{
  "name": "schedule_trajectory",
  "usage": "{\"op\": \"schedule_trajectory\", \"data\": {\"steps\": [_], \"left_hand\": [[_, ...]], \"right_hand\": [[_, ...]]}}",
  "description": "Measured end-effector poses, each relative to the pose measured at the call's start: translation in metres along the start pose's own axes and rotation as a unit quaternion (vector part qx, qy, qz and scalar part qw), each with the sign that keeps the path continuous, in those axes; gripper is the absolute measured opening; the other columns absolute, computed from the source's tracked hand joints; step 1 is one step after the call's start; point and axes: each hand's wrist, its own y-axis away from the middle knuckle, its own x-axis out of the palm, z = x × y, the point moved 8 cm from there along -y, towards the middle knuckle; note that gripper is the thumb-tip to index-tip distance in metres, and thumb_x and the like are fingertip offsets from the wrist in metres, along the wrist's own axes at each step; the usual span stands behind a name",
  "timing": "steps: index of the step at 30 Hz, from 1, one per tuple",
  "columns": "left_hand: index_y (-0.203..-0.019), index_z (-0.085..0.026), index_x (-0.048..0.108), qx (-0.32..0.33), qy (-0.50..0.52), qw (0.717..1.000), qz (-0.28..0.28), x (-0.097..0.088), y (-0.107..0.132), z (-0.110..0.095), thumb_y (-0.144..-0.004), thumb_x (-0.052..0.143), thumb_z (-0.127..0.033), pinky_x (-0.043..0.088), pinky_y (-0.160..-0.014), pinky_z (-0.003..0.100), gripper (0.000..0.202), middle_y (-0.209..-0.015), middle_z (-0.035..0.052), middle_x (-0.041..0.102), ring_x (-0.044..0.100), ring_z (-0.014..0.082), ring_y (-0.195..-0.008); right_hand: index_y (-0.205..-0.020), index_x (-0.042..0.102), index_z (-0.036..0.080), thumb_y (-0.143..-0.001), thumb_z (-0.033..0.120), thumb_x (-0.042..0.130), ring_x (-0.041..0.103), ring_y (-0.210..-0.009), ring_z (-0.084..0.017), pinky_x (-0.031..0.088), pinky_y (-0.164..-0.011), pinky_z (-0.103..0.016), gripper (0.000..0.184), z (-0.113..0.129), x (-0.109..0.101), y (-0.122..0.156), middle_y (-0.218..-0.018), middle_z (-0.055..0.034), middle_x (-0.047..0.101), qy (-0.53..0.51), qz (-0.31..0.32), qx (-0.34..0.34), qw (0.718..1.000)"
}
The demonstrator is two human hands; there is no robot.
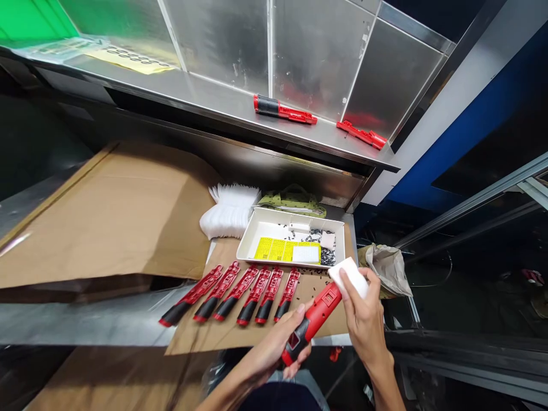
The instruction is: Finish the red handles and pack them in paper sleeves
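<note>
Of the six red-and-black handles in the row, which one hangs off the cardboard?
The leftmost handle: its black end pokes past the edge of the cardboard, while the other five lie fully on it.

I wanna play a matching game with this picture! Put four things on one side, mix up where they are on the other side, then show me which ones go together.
Things:
1. white pad
2. green bag
3. single red-and-black casing
4. six red-and-black pieces

Places:
A. gripped in the left hand
B. lined up in a row
C. just beyond the white tray
D. held in the right hand

Right pairs: 1-D, 2-C, 3-A, 4-B.
</note>
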Motion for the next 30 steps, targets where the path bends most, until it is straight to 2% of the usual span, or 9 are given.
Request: {"op": "schedule_trajectory", "data": {"steps": [3,6,9,11,14,18,20,24,30], "left_hand": [[-0.156,-0.017,0.014,0.000,-0.012,1.000,0.009,0.000,0.004,-0.002,-0.076,0.051,-0.081,0.027,-0.032,0.016,0.109,-0.046,-0.0051,0.055,0.042,0.0099,-0.032],[-0.156,-0.017,0.018,-0.006,0.001,1.000,-0.007,-0.001,0.011,-0.006,-0.085,0.048,-0.072,0.027,-0.034,0.014,0.094,-0.048,-0.0042,0.055,0.042,0.0080,-0.033],[-0.156,-0.017,0.019,-0.010,0.017,1.000,-0.008,0.001,0.014,-0.007,-0.090,0.046,-0.065,0.027,-0.034,0.013,0.086,-0.048,-0.0041,0.054,0.040,0.0069,-0.032],[-0.156,-0.017,0.019,-0.003,0.007,1.000,0.002,0.003,0.012,-0.008,-0.089,0.048,-0.066,0.028,-0.034,0.014,0.088,-0.049,-0.0036,0.055,0.042,0.0079,-0.033],[-0.156,-0.016,0.019,0.008,-0.029,0.999,0.012,0.002,0.008,-0.009,-0.085,0.053,-0.067,0.032,-0.034,0.016,0.093,-0.050,-0.0023,0.057,0.047,0.0105,-0.035],[-0.156,-0.014,0.018,0.030,-0.031,0.999,-0.021,-0.009,0.007,-0.016,-0.084,0.052,-0.070,0.030,-0.032,0.015,0.097,-0.048,-0.0038,0.055,0.041,0.0088,-0.033],[-0.156,-0.014,0.014,0.035,-0.022,0.999,-0.027,-0.011,0.009,-0.020,-0.084,0.050,-0.070,0.029,-0.032,0.015,0.098,-0.048,-0.0041,0.055,0.040,0.0087,-0.033],[-0.157,-0.015,0.015,0.007,-0.027,1.000,0.000,-0.004,0.011,-0.015,-0.088,0.050,-0.065,0.031,-0.034,0.014,0.092,-0.049,-0.0029,0.056,0.041,0.0084,-0.033],[-0.156,-0.015,0.021,0.030,-0.042,0.999,-0.012,-0.009,0.009,-0.014,-0.088,0.050,-0.065,0.032,-0.033,0.016,0.089,-0.049,-0.0014,0.057,0.046,0.0103,-0.033]], "right_hand": [[-0.142,0.052,0.032,-0.100,0.022,0.044,0.054,-0.118,-0.027,0.057,-0.083,-0.038,0.043,0.001,-0.001,0.007,-0.132,-0.0155,0.041,0.005,-0.001,-0.017,1.000],[-0.141,0.053,0.031,-0.100,0.023,0.044,0.056,-0.116,-0.026,0.058,-0.081,-0.036,0.043,0.003,-0.002,0.017,-0.130,-0.0151,0.044,-0.004,-0.010,-0.020,1.000],[-0.142,0.052,0.031,-0.100,0.021,0.045,0.055,-0.118,-0.027,0.056,-0.086,-0.039,0.044,-0.001,-0.002,0.022,-0.133,-0.0150,0.040,-0.010,-0.017,0.008,1.000],[-0.142,0.052,0.033,-0.100,0.020,0.043,0.055,-0.119,-0.027,0.055,-0.089,-0.041,0.044,-0.003,0.001,0.020,-0.134,-0.0145,0.039,-0.012,-0.013,0.020,1.000],[-0.142,0.050,0.034,-0.100,0.023,0.043,0.055,-0.118,-0.027,0.057,-0.085,-0.039,0.044,-0.004,0.006,0.015,-0.132,-0.0140,0.041,-0.013,0.018,0.009,1.000],[-0.144,0.047,0.035,-0.100,0.021,0.042,0.053,-0.121,-0.026,0.056,-0.085,-0.037,0.047,-0.005,0.011,0.019,-0.135,-0.0132,0.038,-0.020,0.051,0.018,0.998],[-0.143,0.049,0.035,-0.100,0.020,0.042,0.054,-0.120,-0.026,0.056,-0.086,-0.037,0.046,-0.006,0.011,0.019,-0.135,-0.0129,0.038,-0.024,0.040,0.021,0.999],[-0.142,0.051,0.033,-0.100,0.024,0.044,0.055,-0.118,-0.027,0.056,-0.087,-0.039,0.043,-0.003,0.010,0.015,-0.132,-0.0133,0.040,-0.019,0.017,0.001,1.000],[-0.140,0.054,0.032,-0.101,0.024,0.040,0.057,-0.119,-0.025,0.056,-0.084,-0.033,0.042,0.001,0.013,0.020,-0.134,-0.0132,0.041,-0.031,0.038,0.016,0.999]]}}
